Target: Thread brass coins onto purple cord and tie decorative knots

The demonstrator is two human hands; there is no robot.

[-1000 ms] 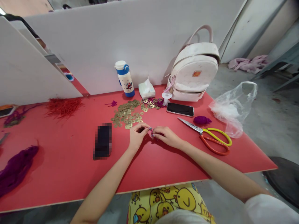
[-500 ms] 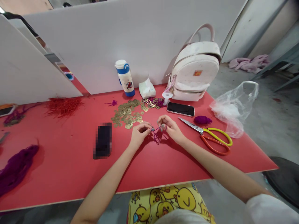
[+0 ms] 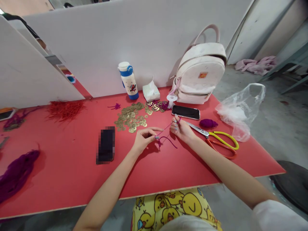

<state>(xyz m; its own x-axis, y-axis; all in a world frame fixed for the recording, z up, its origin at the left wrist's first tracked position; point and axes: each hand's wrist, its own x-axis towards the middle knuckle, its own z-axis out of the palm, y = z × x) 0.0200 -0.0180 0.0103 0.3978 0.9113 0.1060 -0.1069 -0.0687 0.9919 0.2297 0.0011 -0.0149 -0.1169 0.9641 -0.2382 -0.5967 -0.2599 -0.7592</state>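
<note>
My left hand (image 3: 143, 140) rests on the red table (image 3: 149, 166) and pinches a purple cord (image 3: 166, 138) at a knot or small piece I cannot make out. My right hand (image 3: 181, 128) pinches the same cord farther along and holds it taut, up and to the right. The loose end of the cord lies curled on the table between the hands. A pile of brass coins (image 3: 131, 117) lies just beyond my left hand.
Yellow and orange scissors (image 3: 214, 138) lie right of my right hand, beside a purple thread ball (image 3: 208, 123) and a phone (image 3: 185, 112). A blurred dark object (image 3: 106, 145) lies left. A bottle (image 3: 128, 81), tissues (image 3: 151, 91), white backpack (image 3: 201, 73) and plastic bag (image 3: 240, 110) stand behind.
My hands were close together a second ago. My right hand has moved up and to the right, drawing the purple cord out taut from my left hand.
</note>
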